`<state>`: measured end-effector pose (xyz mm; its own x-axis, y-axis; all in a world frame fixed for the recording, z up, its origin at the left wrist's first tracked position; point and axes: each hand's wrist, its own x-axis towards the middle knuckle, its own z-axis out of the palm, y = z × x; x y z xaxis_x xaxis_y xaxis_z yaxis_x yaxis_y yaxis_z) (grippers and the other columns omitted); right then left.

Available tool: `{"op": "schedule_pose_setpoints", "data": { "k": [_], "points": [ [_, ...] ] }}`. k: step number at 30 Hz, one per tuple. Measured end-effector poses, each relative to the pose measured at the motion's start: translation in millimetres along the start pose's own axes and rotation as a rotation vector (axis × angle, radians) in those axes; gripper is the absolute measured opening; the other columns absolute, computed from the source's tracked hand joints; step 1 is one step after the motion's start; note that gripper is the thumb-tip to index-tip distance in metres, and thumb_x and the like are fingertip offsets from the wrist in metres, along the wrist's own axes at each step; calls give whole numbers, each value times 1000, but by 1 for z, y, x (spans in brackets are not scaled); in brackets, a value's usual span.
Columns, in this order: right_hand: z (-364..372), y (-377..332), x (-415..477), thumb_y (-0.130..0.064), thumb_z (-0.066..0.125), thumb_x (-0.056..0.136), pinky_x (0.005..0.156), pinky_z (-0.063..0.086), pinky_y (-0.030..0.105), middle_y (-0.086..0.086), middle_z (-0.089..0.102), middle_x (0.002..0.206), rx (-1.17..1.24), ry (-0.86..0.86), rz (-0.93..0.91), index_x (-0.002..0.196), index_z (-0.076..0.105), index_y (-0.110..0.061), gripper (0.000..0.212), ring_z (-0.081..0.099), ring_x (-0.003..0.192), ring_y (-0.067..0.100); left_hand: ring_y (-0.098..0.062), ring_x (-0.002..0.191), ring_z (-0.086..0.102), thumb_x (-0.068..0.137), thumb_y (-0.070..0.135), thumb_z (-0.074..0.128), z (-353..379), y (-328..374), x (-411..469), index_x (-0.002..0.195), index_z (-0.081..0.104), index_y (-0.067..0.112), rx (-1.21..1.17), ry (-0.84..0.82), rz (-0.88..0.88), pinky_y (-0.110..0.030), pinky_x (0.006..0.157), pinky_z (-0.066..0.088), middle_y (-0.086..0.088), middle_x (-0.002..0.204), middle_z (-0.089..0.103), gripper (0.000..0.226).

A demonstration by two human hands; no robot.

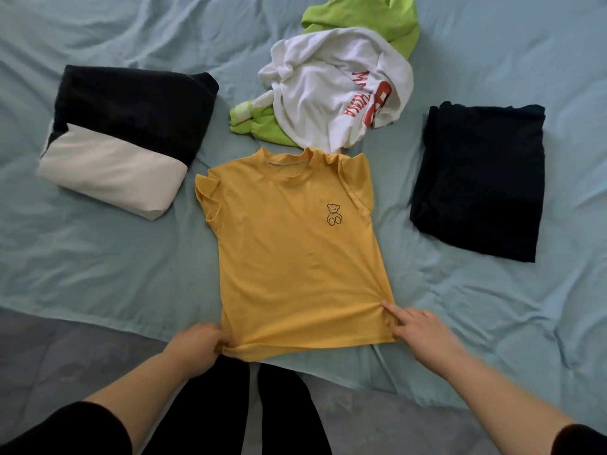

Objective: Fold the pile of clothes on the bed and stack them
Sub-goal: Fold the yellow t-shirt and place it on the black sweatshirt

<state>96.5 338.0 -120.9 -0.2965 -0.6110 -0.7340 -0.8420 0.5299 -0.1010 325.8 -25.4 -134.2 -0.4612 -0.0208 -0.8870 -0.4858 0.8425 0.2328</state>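
Note:
A yellow T-shirt (292,251) with a small bear print lies flat, front up, on the light blue bed sheet (98,257). My left hand (200,344) grips its bottom left hem corner. My right hand (417,326) pinches the bottom right hem corner, index finger stretched out on the cloth. Behind the shirt lies an unfolded pile: a white shirt with red lettering (331,90) on top of a lime green garment (371,18).
A folded black-and-white garment (124,136) sits at the left. A folded black garment (479,178) sits at the right. The bed's near edge runs by my dark trouser legs (262,412), with grey floor below.

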Motion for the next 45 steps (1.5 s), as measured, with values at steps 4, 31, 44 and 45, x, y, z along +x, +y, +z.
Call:
{"op": "schedule_pose_setpoints", "data": {
  "k": [4, 31, 44, 45],
  "points": [
    [-2, -10, 6, -12, 57, 88, 93, 44, 35, 6, 59, 129, 401, 307, 261, 112, 68, -17, 28, 57, 113, 27, -13, 118, 55, 87, 10, 43, -9, 5, 0, 103, 67, 42, -164, -60, -38, -29, 100, 43, 11, 123, 59, 42],
    [-93, -115, 120, -24, 63, 88, 97, 41, 38, 6, 59, 117, 730, 500, 375, 116, 62, -14, 29, 52, 114, 25, -14, 103, 63, 86, 31, 71, -124, -15, 65, 117, 57, 10, -1751, 354, -198, -29, 93, 48, 0, 105, 68, 39],
    [-185, -196, 227, -24, 42, 97, 112, 23, 35, -4, 36, 152, 363, 394, 2, 143, 41, -21, 46, 29, 141, 17, -24, 98, 66, 93, 15, 54, -123, -45, 68, 114, 59, 3, -1922, 567, -429, -33, 79, 55, -14, 111, 66, 26],
    [-186, -201, 232, -24, 40, 98, 114, 20, 35, -4, 29, 156, 323, 396, -8, 146, 37, -20, 48, 23, 144, 16, -22, 98, 67, 93, 22, 55, -124, -48, 66, 112, 61, 5, -1929, 543, -403, -31, 75, 55, -12, 108, 68, 26]
  ]
}}
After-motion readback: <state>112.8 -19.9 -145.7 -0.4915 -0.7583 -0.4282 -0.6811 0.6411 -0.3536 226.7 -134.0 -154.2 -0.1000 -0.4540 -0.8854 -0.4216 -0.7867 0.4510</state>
